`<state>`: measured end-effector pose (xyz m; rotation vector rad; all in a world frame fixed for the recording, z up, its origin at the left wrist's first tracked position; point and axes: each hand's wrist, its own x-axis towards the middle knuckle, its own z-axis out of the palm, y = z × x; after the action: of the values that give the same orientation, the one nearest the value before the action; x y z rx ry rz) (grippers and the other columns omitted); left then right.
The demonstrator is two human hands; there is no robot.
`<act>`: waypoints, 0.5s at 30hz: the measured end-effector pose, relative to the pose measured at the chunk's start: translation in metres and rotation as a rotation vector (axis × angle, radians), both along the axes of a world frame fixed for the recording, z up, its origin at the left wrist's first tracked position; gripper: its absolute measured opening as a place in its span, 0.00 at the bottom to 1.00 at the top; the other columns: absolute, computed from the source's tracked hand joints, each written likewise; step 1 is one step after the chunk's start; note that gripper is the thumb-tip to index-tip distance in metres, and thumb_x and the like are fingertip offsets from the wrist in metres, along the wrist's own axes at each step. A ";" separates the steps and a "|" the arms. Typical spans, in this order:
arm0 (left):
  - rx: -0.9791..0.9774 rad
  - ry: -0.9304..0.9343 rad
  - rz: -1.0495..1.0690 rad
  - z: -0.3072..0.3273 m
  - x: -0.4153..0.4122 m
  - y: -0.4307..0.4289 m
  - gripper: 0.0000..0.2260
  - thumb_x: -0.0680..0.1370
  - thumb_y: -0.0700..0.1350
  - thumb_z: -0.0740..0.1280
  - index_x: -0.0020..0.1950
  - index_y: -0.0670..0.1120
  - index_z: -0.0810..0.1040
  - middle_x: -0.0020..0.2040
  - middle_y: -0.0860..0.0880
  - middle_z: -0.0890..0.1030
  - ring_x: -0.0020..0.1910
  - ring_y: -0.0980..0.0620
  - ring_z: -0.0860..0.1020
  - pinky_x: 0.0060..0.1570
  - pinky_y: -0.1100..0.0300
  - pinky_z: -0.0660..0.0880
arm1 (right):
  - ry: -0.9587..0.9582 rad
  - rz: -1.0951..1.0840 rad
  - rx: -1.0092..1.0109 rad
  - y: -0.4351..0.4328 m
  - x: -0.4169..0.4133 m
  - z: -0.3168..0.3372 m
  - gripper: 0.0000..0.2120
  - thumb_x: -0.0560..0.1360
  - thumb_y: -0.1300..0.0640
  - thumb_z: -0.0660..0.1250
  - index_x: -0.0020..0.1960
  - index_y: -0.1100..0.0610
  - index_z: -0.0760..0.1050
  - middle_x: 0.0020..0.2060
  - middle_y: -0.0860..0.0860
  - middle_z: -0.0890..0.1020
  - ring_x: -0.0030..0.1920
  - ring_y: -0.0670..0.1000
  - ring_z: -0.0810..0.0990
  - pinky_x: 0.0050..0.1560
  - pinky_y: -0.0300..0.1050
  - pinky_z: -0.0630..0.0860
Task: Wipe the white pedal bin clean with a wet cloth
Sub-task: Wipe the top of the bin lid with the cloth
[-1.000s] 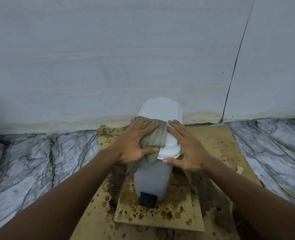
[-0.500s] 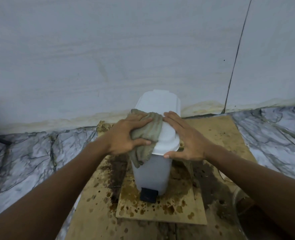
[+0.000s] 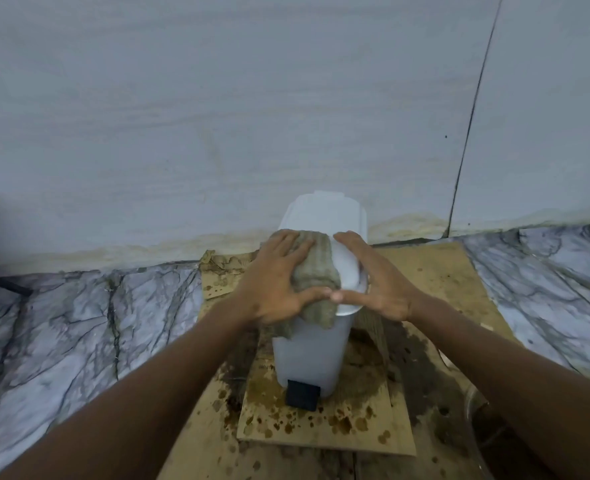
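Note:
A small white pedal bin (image 3: 312,355) stands on stained cardboard (image 3: 324,427), its lid (image 3: 324,213) down and its black pedal (image 3: 302,394) facing me. A grey-green cloth (image 3: 316,271) drapes over the lid's front left and hangs down the bin's side. My left hand (image 3: 273,282) lies flat on the cloth, fingers spread, thumb across its lower edge. My right hand (image 3: 373,275) rests against the lid's right edge with straight fingers; the two thumbs nearly meet at the lid's front.
A pale tiled wall (image 3: 252,116) rises right behind the bin. Marble-patterned floor (image 3: 79,323) lies on both sides of the cardboard sheets. A clear round container rim (image 3: 473,407) shows at the lower right.
The left hand slid the cloth toward the lid's front centre, and the thumbs have come together. My view shifted slightly; the bin has stayed in place.

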<state>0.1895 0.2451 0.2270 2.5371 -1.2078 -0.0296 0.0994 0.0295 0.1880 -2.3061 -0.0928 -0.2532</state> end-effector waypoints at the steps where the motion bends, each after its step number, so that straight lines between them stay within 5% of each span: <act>1: 0.028 -0.103 0.014 -0.005 -0.005 -0.008 0.45 0.73 0.77 0.56 0.83 0.54 0.52 0.83 0.50 0.52 0.81 0.50 0.47 0.79 0.47 0.45 | -0.017 -0.045 0.079 0.003 0.001 0.003 0.52 0.65 0.21 0.63 0.81 0.47 0.56 0.80 0.42 0.56 0.80 0.42 0.52 0.80 0.53 0.54; 3: 0.066 -0.218 0.001 -0.008 -0.014 -0.023 0.46 0.74 0.77 0.51 0.83 0.50 0.50 0.83 0.47 0.52 0.82 0.49 0.47 0.80 0.48 0.42 | -0.064 -0.117 0.136 0.009 0.003 0.006 0.48 0.69 0.21 0.56 0.80 0.48 0.59 0.80 0.45 0.59 0.81 0.44 0.52 0.80 0.59 0.52; 6: -0.003 -0.076 -0.113 0.005 -0.023 -0.035 0.44 0.75 0.71 0.63 0.83 0.49 0.52 0.83 0.47 0.53 0.81 0.51 0.49 0.79 0.51 0.41 | -0.082 -0.213 -0.056 0.016 0.000 0.006 0.44 0.73 0.25 0.48 0.81 0.49 0.58 0.81 0.46 0.58 0.81 0.44 0.46 0.80 0.61 0.39; 10: -0.119 0.198 -0.096 0.025 -0.011 -0.013 0.40 0.75 0.57 0.74 0.81 0.49 0.60 0.80 0.51 0.61 0.77 0.53 0.60 0.75 0.55 0.56 | -0.078 -0.187 -0.119 0.015 0.001 0.003 0.43 0.73 0.23 0.49 0.79 0.48 0.61 0.77 0.48 0.66 0.79 0.51 0.59 0.79 0.63 0.48; 13: -0.026 0.105 -0.065 0.018 -0.004 -0.001 0.42 0.76 0.61 0.71 0.82 0.48 0.56 0.82 0.50 0.56 0.81 0.52 0.52 0.78 0.53 0.48 | -0.010 -0.120 -0.143 0.022 0.004 0.008 0.44 0.73 0.26 0.52 0.82 0.49 0.54 0.82 0.47 0.54 0.81 0.44 0.46 0.81 0.53 0.38; 15: -0.026 0.146 -0.081 0.018 -0.005 0.000 0.42 0.74 0.61 0.73 0.82 0.48 0.58 0.81 0.50 0.60 0.80 0.51 0.56 0.78 0.53 0.51 | -0.081 -0.093 -0.227 0.031 0.003 0.015 0.42 0.76 0.30 0.52 0.82 0.51 0.51 0.82 0.45 0.48 0.80 0.41 0.39 0.81 0.49 0.37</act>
<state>0.1849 0.2448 0.2450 2.4161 -1.2437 -0.2130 0.1020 0.0603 0.2027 -2.5295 -0.0578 -0.4013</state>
